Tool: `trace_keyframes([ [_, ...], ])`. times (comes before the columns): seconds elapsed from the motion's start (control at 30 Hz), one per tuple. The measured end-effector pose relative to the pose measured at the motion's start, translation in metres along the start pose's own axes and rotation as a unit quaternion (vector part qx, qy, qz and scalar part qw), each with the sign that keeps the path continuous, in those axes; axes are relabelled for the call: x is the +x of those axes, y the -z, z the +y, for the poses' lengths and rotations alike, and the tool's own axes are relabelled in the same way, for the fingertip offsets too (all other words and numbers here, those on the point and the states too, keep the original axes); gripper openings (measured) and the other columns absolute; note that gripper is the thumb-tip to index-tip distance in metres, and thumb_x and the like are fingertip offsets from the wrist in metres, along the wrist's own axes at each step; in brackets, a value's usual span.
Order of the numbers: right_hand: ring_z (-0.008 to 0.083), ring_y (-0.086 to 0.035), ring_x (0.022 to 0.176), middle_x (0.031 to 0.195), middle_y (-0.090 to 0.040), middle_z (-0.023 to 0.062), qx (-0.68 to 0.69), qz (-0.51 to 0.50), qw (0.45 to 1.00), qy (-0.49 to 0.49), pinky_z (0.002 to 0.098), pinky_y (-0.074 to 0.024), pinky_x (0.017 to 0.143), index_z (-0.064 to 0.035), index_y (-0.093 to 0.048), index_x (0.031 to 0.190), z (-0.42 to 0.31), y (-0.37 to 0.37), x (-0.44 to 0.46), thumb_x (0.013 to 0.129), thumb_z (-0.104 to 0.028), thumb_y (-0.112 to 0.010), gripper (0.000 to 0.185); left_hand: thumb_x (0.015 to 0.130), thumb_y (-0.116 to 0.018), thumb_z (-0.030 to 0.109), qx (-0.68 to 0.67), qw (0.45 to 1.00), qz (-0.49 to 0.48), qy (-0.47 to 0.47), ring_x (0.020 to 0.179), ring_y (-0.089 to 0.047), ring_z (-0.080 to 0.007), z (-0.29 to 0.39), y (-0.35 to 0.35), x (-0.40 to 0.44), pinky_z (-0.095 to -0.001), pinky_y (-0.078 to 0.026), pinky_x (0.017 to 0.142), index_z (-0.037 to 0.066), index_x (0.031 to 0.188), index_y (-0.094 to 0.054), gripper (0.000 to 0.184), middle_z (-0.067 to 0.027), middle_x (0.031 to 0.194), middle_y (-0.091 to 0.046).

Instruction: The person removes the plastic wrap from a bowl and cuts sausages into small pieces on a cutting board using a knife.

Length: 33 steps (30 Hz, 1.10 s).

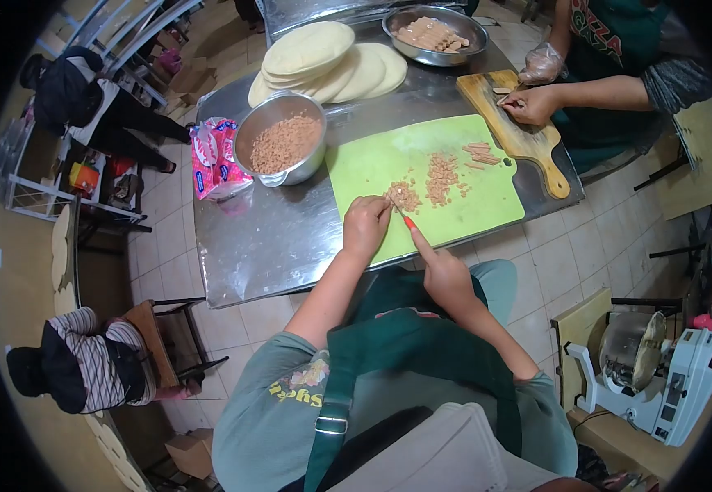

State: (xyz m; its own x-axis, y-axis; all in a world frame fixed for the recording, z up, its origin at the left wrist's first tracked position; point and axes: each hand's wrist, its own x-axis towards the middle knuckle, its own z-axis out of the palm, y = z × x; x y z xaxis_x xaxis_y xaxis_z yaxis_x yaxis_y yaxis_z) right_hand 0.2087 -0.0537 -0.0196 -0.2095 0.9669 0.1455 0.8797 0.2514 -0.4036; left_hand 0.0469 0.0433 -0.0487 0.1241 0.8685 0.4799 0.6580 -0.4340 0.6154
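Observation:
My right hand [448, 277] grips a small knife [409, 222] by its orange handle, index finger stretched along it. The blade points toward chopped sausage [406, 197] on a green cutting board [372, 160]. My left hand [366, 225] rests at the board's near edge with fingers bent and together, the fingertips touching the pile by the blade. What they pinch, if anything, is hidden. To the right lie another pile of diced sausage [442, 178] and several uncut sausage strips [480, 154].
Left of the board stand a pot of diced sausage [272, 176] and a pink package [216, 160]. Flat dough rounds [311, 49] are stacked behind, beside a bowl of sausages [435, 57]. Opposite, a co-worker's hands [534, 104] work over a wooden board [528, 143].

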Motion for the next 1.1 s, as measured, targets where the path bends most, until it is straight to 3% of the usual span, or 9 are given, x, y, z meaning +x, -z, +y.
trace_keyframes([
  [0.17, 0.0323, -0.052, 0.048, 0.060, -0.048, 0.0147, 0.022, 0.011, 1.000, -0.002, 0.0424, -0.0437, 0.046, -0.0186, -0.041, 0.135, 0.005, 0.011, -0.024, 0.072, 0.001, -0.051, 0.067, 0.072, -0.068, 0.007, 0.010, 1.000, -0.025, 0.015, 0.074, -0.060, -0.0277, 0.002, 0.004, -0.001, -0.0349, -0.049, 0.068, 0.003, 0.076, -0.068, 0.006, -0.0110, 0.079, -0.064],
  [0.43, 0.0374, -0.053, 0.059, 0.066, -0.053, 0.0201, 0.126, 0.029, 0.991, -0.023, 0.0459, -0.0423, 0.057, -0.0165, -0.043, 0.133, 0.005, 0.021, -0.014, 0.083, -0.002, -0.046, 0.052, 0.074, -0.065, 0.005, 0.015, 1.000, -0.022, -0.014, 0.075, -0.059, -0.0282, 0.002, 0.006, -0.006, -0.0357, -0.049, 0.069, 0.001, 0.078, -0.068, 0.007, -0.0117, 0.080, -0.064],
  [0.57, 0.0356, -0.053, 0.053, 0.060, -0.050, 0.0176, 0.116, 0.040, 0.992, 0.006, 0.0446, -0.0443, 0.053, -0.0145, -0.041, 0.134, 0.002, 0.008, 0.006, 0.079, -0.003, -0.049, 0.056, 0.073, -0.065, 0.005, 0.019, 1.000, -0.009, -0.012, 0.074, -0.060, -0.0282, 0.002, 0.003, -0.004, -0.0357, -0.049, 0.069, 0.001, 0.076, -0.067, 0.006, -0.0119, 0.078, -0.064],
  [0.63, 0.0348, -0.054, 0.052, 0.059, -0.051, 0.0172, 0.043, -0.007, 0.999, -0.009, 0.0445, -0.0448, 0.051, -0.0152, -0.039, 0.135, -0.001, 0.000, 0.013, 0.078, -0.002, -0.049, 0.060, 0.073, -0.065, 0.005, 0.019, 1.000, -0.007, -0.008, 0.073, -0.060, -0.0283, 0.001, 0.003, -0.004, -0.0359, -0.049, 0.068, 0.001, 0.075, -0.067, 0.005, -0.0119, 0.076, -0.064],
  [0.77, 0.0343, -0.054, 0.051, 0.059, -0.052, 0.0172, 0.025, -0.039, 0.999, -0.026, 0.0448, -0.0452, 0.050, -0.0166, -0.037, 0.137, -0.001, -0.006, 0.020, 0.076, -0.002, -0.050, 0.064, 0.072, -0.065, 0.005, 0.018, 1.000, 0.008, -0.017, 0.070, -0.059, -0.0288, 0.000, 0.001, -0.003, -0.0366, -0.049, 0.066, 0.001, 0.072, -0.065, 0.004, -0.0122, 0.073, -0.063],
  [0.87, 0.0334, -0.053, 0.050, 0.059, -0.051, 0.0166, 0.023, -0.027, 0.999, -0.022, 0.0444, -0.0445, 0.049, -0.0170, -0.039, 0.136, -0.001, -0.004, 0.008, 0.075, -0.001, -0.049, 0.063, 0.072, -0.066, 0.005, 0.021, 1.000, 0.008, -0.014, 0.070, -0.058, -0.0291, 0.002, 0.001, -0.003, -0.0368, -0.048, 0.066, 0.001, 0.072, -0.065, 0.004, -0.0124, 0.072, -0.062],
  [0.93, 0.0330, -0.051, 0.048, 0.058, -0.049, 0.0155, 0.042, 0.048, 0.997, 0.030, 0.0436, -0.0437, 0.048, -0.0163, -0.042, 0.134, 0.004, 0.000, -0.008, 0.075, 0.001, -0.049, 0.062, 0.072, -0.065, 0.005, 0.022, 1.000, 0.001, -0.008, 0.070, -0.058, -0.0292, 0.002, 0.003, -0.002, -0.0368, -0.048, 0.066, 0.001, 0.072, -0.065, 0.004, -0.0125, 0.072, -0.062],
  [1.1, 0.0337, -0.050, 0.048, 0.059, -0.048, 0.0157, 0.057, 0.043, 0.997, 0.016, 0.0437, -0.0431, 0.048, -0.0145, -0.044, 0.132, 0.007, 0.010, -0.016, 0.076, 0.001, -0.048, 0.059, 0.072, -0.065, 0.005, 0.021, 1.000, 0.001, -0.015, 0.071, -0.058, -0.0294, 0.001, 0.002, -0.003, -0.0372, -0.048, 0.066, 0.001, 0.071, -0.063, 0.004, -0.0127, 0.073, -0.061],
])
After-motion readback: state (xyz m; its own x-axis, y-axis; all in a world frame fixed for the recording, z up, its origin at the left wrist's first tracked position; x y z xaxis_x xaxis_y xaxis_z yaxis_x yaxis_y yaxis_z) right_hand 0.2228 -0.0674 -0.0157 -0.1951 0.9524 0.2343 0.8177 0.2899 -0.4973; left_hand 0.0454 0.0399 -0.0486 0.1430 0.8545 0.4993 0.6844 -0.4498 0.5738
